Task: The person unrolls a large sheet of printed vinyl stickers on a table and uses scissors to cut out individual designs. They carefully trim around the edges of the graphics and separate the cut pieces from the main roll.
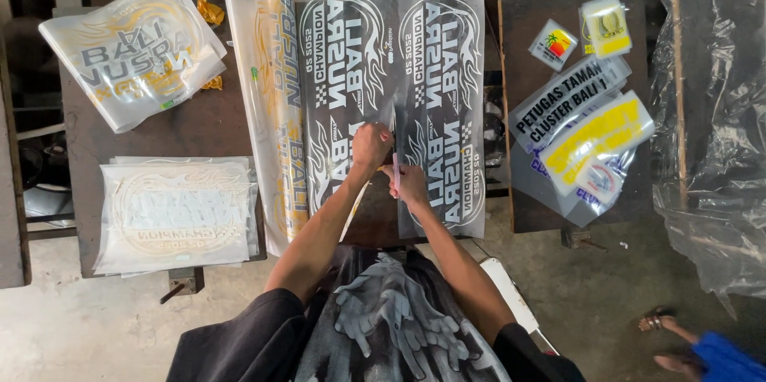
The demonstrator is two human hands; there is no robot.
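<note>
**Cutting the printed film down the middle**

You are gripping a pink-handled cutter in your closed right hand, while your left hand, fisted, is pinning the dark printed transfer film at the tabletop's centre. Keep the blade tracking between the two printed designs, pressing flat. Two film stacks are lying left, one loose pile of stickers right.
</note>
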